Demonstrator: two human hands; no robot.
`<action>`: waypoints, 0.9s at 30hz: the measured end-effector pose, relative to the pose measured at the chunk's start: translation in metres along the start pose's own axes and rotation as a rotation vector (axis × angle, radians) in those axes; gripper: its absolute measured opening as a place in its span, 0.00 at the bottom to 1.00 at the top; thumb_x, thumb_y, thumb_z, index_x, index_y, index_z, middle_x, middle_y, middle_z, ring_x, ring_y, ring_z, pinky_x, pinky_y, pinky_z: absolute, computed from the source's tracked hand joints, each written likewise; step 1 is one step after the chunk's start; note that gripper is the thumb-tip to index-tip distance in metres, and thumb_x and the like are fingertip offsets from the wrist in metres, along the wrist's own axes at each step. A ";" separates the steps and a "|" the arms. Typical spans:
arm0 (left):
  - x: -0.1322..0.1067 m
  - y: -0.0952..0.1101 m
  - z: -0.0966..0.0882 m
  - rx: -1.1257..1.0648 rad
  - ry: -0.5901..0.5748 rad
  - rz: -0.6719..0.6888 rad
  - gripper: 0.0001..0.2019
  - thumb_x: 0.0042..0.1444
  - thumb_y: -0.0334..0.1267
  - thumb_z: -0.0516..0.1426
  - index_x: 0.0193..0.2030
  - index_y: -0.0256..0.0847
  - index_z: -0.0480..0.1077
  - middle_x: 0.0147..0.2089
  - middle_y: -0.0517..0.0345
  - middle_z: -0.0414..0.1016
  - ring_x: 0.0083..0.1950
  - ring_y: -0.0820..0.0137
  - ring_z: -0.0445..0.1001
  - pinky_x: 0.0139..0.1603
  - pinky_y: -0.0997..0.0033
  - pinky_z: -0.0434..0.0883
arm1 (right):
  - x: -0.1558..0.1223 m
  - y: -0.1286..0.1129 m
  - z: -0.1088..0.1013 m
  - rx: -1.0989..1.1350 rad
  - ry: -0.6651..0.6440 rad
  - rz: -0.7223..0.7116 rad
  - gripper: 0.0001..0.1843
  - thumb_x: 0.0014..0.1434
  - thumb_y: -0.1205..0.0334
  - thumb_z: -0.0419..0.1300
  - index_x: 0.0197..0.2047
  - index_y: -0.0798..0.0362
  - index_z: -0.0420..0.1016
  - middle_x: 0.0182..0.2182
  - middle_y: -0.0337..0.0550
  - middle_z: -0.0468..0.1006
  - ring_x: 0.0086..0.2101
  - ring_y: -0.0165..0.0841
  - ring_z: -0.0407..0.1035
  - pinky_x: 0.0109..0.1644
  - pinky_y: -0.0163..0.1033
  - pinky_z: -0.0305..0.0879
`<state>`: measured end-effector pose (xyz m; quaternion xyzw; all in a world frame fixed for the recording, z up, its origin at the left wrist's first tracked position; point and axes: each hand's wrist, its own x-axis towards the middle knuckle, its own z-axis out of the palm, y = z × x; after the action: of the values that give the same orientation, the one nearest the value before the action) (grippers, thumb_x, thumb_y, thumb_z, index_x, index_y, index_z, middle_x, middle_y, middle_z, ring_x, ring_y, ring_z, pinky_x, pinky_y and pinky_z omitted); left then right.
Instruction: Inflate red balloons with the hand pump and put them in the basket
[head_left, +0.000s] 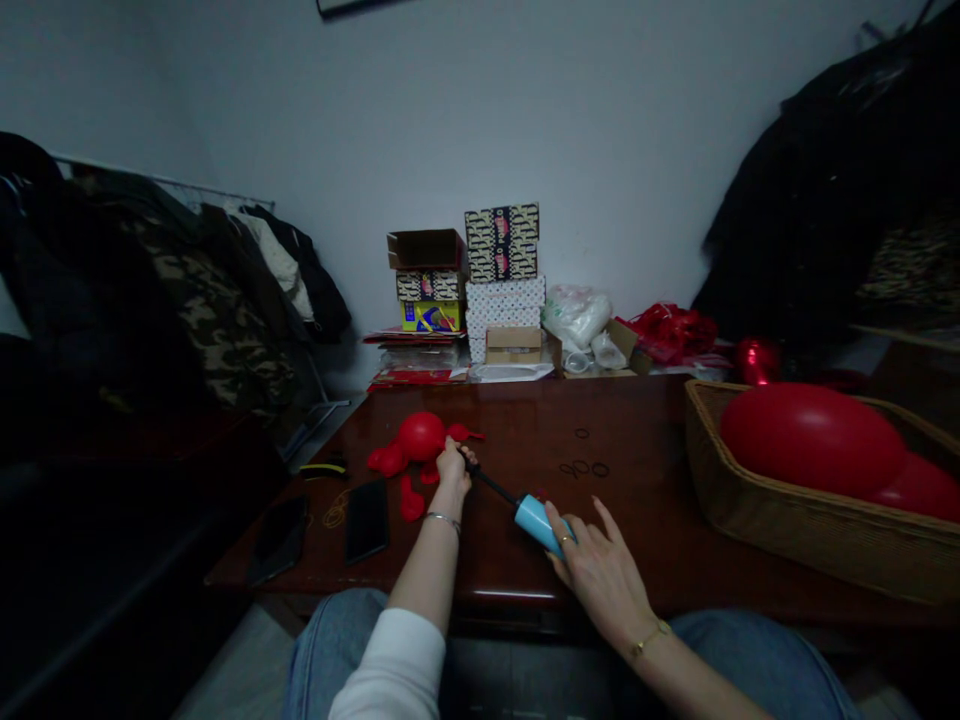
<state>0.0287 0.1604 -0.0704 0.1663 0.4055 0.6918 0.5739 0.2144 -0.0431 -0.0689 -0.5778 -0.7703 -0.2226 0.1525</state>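
My left hand (pixel 454 466) is closed where the neck of a small, partly inflated red balloon (pixel 421 436) meets the black end of a hand pump. My right hand (pixel 604 570) grips the pump's light blue barrel (pixel 537 521), with some fingers stretched out along it. A thin black rod (pixel 499 487) runs between the barrel and my left hand. Limp red balloons (pixel 411 502) lie close around the inflated one. The exact joint of balloon and pump is hidden by my left fingers.
A wicker basket (pixel 787 530) with large red balloons (pixel 814 435) stands at the right. Dark rings (pixel 581 468) lie mid-table. Two dark flat devices (pixel 367 522) rest at the left. Stacked boxes (pixel 502 245) line the back, beside plastic bags (pixel 576 312).
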 end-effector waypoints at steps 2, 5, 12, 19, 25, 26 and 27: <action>0.003 0.005 -0.001 -0.007 -0.004 0.021 0.14 0.60 0.43 0.49 0.25 0.40 0.55 0.15 0.69 0.55 0.12 0.80 0.55 0.14 0.81 0.55 | -0.006 0.005 -0.005 0.011 0.011 -0.009 0.28 0.59 0.60 0.52 0.62 0.54 0.54 0.37 0.42 0.73 0.33 0.31 0.67 0.64 0.52 0.39; 0.003 0.005 -0.002 -0.032 0.002 0.019 0.15 0.59 0.44 0.51 0.25 0.40 0.55 0.15 0.68 0.55 0.12 0.80 0.56 0.14 0.80 0.55 | -0.010 0.010 -0.008 0.019 0.038 -0.014 0.27 0.60 0.60 0.52 0.62 0.53 0.54 0.36 0.42 0.73 0.33 0.31 0.67 0.64 0.53 0.40; -0.008 -0.007 -0.007 -0.036 0.059 0.016 0.14 0.60 0.44 0.49 0.26 0.40 0.55 0.16 0.68 0.57 0.13 0.80 0.57 0.15 0.81 0.56 | -0.007 0.010 0.000 -0.025 0.011 -0.010 0.27 0.57 0.61 0.55 0.60 0.54 0.58 0.34 0.41 0.72 0.31 0.31 0.67 0.64 0.52 0.39; -0.030 -0.033 -0.001 -0.056 0.028 -0.048 0.15 0.59 0.46 0.50 0.26 0.41 0.55 0.15 0.69 0.55 0.12 0.80 0.55 0.15 0.81 0.55 | 0.018 -0.010 0.009 -0.018 0.010 0.007 0.27 0.57 0.59 0.55 0.59 0.54 0.59 0.31 0.41 0.72 0.30 0.32 0.67 0.63 0.51 0.40; -0.045 -0.038 0.009 -0.018 -0.001 -0.104 0.16 0.58 0.47 0.51 0.25 0.41 0.55 0.15 0.68 0.56 0.13 0.79 0.56 0.16 0.80 0.57 | 0.036 -0.023 0.011 -0.047 -0.032 0.046 0.28 0.56 0.57 0.56 0.59 0.55 0.59 0.34 0.44 0.73 0.32 0.33 0.68 0.61 0.51 0.43; -0.046 -0.037 0.009 -0.015 -0.002 -0.107 0.16 0.58 0.48 0.51 0.25 0.41 0.55 0.15 0.68 0.56 0.13 0.79 0.56 0.16 0.80 0.57 | 0.036 -0.024 0.011 -0.046 -0.032 0.049 0.29 0.56 0.57 0.56 0.59 0.55 0.59 0.35 0.44 0.73 0.32 0.33 0.69 0.61 0.51 0.43; -0.045 -0.035 0.009 -0.014 -0.001 -0.111 0.16 0.58 0.48 0.51 0.25 0.41 0.55 0.15 0.68 0.56 0.12 0.80 0.56 0.15 0.80 0.56 | 0.035 -0.024 0.011 -0.042 -0.028 0.048 0.29 0.56 0.57 0.56 0.59 0.55 0.59 0.35 0.44 0.73 0.32 0.33 0.69 0.61 0.51 0.43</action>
<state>0.0711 0.1223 -0.0802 0.1400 0.4090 0.6617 0.6126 0.1814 -0.0138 -0.0653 -0.6024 -0.7533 -0.2268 0.1348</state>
